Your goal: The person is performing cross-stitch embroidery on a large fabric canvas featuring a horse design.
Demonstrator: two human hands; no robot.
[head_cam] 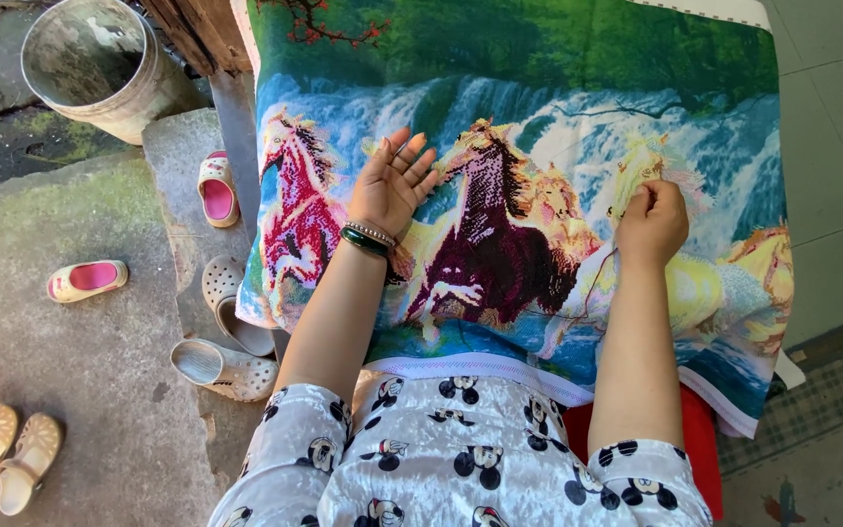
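Large cross-stitch cloth printed with running horses and a waterfall [539, 146] lies spread over the person's lap. Judged mostly stitched: the red, maroon and tan horses look filled; the pale yellow horse appears unfinished. Left hand [392, 185] rests flat on the cloth, fingers released. Right hand [651, 224] on the yellow horse, fingers clenched, seemingly pinching a needle, unclear. Left of the cloth: stone floor [70, 351], scattered sandals [85, 280], worn metal bucket [100, 63].

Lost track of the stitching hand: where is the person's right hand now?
In the head view, the right hand rests pinched on the pale yellow horse of the colourful embroidered horse cloth, right of centre.
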